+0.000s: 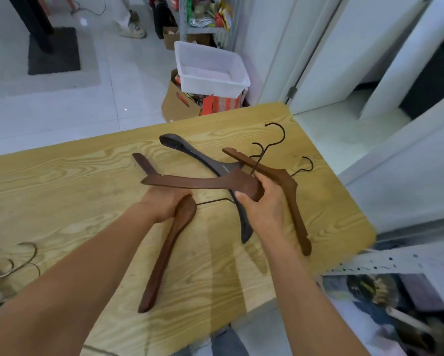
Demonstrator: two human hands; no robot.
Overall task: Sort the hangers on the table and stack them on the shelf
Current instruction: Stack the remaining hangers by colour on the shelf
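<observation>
Several hangers lie crossed on the light wooden table [61,191]. My left hand [164,205] grips a brown wooden hanger [164,255] at its middle, one arm pointing toward me. My right hand [263,205] holds a second brown hanger [200,182] by its centre, lifted across the pile. Under them lies a black hanger [190,151]. A third brown hanger [290,199] rests to the right, its black hook [277,136] toward the far table edge.
A white plastic tub [210,65] sits on a cardboard box [177,104] beyond the table. A metal shelf rail [395,260] with clutter below is at the right. Thin wire hooks [25,255] lie at the table's left edge. A person's shoe stands on the far floor.
</observation>
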